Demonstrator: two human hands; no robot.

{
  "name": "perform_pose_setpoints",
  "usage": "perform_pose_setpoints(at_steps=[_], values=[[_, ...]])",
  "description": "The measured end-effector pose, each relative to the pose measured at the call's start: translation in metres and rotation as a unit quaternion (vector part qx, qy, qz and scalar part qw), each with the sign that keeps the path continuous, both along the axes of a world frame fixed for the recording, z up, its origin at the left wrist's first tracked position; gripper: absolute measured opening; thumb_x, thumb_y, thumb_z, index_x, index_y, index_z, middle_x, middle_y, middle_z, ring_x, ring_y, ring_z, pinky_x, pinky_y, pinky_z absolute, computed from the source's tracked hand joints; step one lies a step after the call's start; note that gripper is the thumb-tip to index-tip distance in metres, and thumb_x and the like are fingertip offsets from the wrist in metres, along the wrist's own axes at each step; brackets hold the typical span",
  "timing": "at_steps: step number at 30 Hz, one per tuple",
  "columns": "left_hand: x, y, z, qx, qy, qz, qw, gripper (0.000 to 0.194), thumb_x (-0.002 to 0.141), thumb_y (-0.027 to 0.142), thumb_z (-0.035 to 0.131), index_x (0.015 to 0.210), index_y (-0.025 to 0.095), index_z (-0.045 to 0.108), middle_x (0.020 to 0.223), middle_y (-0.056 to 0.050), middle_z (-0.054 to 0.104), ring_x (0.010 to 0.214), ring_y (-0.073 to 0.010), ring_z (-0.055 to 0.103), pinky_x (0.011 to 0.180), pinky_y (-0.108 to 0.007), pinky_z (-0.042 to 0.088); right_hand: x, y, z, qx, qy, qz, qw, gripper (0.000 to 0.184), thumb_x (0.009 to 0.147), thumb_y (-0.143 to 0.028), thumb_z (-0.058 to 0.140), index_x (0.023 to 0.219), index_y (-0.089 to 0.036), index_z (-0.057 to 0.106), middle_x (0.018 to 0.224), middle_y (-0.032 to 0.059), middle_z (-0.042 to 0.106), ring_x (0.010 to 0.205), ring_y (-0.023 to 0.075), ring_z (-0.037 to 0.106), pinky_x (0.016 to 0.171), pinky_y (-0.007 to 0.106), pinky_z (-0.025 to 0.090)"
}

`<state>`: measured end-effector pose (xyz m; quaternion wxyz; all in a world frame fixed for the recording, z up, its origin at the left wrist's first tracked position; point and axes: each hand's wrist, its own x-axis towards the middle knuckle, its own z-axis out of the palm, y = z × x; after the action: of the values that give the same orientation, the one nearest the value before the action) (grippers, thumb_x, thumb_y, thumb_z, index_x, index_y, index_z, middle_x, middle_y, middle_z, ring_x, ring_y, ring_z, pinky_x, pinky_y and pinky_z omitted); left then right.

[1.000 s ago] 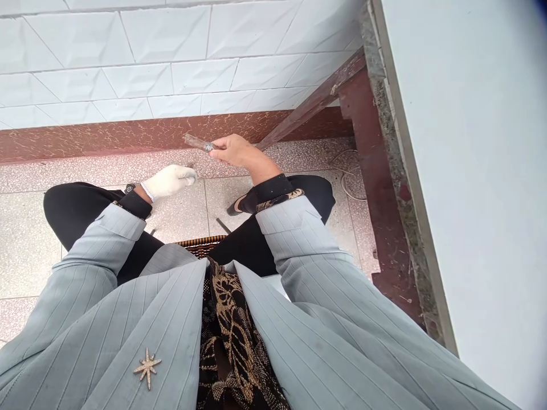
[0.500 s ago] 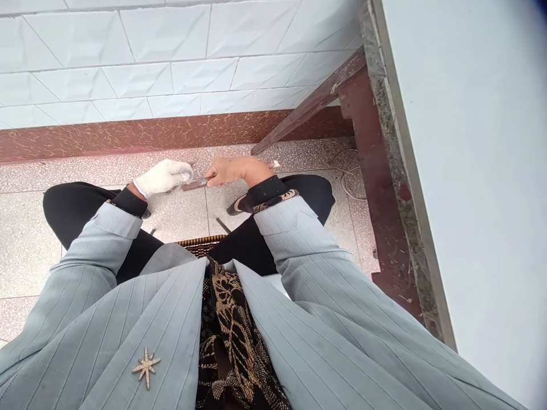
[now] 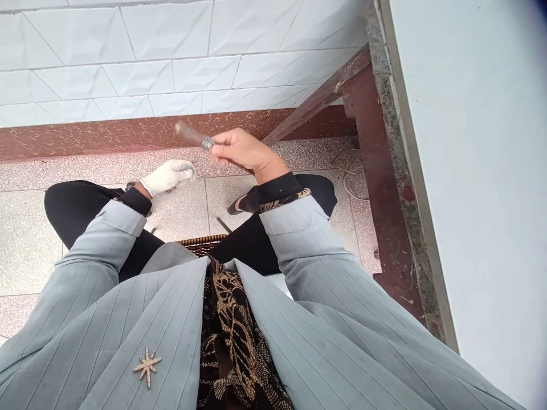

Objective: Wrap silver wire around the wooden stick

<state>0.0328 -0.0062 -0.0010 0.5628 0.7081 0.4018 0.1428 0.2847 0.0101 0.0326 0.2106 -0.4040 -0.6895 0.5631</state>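
Head view, looking down: the grey striped jacket [image 3: 106, 319] spreads widest, with the white tiled wall [image 3: 162, 34] beyond it and a broad pale surface [image 3: 482, 171] along the right side. Between jacket and wall lies the speckled floor [image 3: 179, 213], where black trousers [image 3: 81, 216] show at the knees, spread to either side. A dark red wooden frame [image 3: 376, 154] stands at the right, its slanting brace reaching down behind the bare right hand [image 3: 239, 149]. Smaller again are the hands, held apart above the floor. The right is clamped on the wire-bound end of a short brown piece [image 3: 191, 134]; the gloved left hand [image 3: 166, 177] is curled in on itself, and whether it pinches anything I cannot tell. The brown piece lies off the right fingertips, its long axis slanting away from them toward the wall and the person's left, so its blurred free end sits beyond the glove, farther from the body and clear of it. The right hand is the nearer, touching it; the left lies on the body side of the piece, near but apart.
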Motion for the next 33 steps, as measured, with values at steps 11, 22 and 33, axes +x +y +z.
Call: perform_pose_setpoints(at_steps=[11, 22, 33], values=[[0.003, -0.004, -0.001, 0.031, 0.033, -0.069, 0.997, 0.023, 0.09, 0.037, 0.057, 0.086, 0.017, 0.066, 0.065, 0.002, 0.054, 0.061, -0.0119, 0.048, 0.063, -0.027, 0.042, -0.018, 0.012, -0.029, 0.084, -0.338, -0.08, 0.934, 0.022, 0.093, -0.018, 0.068, 0.073, -0.017, 0.057, 0.068, 0.0031, 0.05, 0.065, 0.0151, 0.044, 0.062, 0.032, 0.03], [-0.007, 0.006, 0.005, 0.065, 0.089, -0.011, 0.994, 0.022, 0.088, 0.033, 0.056, 0.087, 0.016, 0.07, 0.064, 0.001, 0.056, 0.058, -0.0123, 0.049, 0.059, -0.025, 0.039, -0.029, -0.006, -0.021, -0.048, -0.311, 0.267, 0.911, 0.024, 0.092, -0.016, 0.066, 0.07, -0.017, 0.06, 0.056, -0.0027, 0.053, 0.057, 0.0117, 0.048, 0.06, 0.029, 0.032], [-0.008, 0.013, -0.001, 0.051, 0.069, 0.021, 0.996, 0.018, 0.09, 0.03, 0.064, 0.079, 0.016, 0.066, 0.064, 0.0, 0.056, 0.058, -0.0122, 0.048, 0.06, -0.027, 0.041, -0.006, -0.004, 0.001, -0.013, -0.082, 0.174, 0.981, 0.02, 0.094, -0.025, 0.068, 0.076, -0.016, 0.062, 0.064, -0.0037, 0.055, 0.058, 0.0091, 0.047, 0.06, 0.024, 0.034]])
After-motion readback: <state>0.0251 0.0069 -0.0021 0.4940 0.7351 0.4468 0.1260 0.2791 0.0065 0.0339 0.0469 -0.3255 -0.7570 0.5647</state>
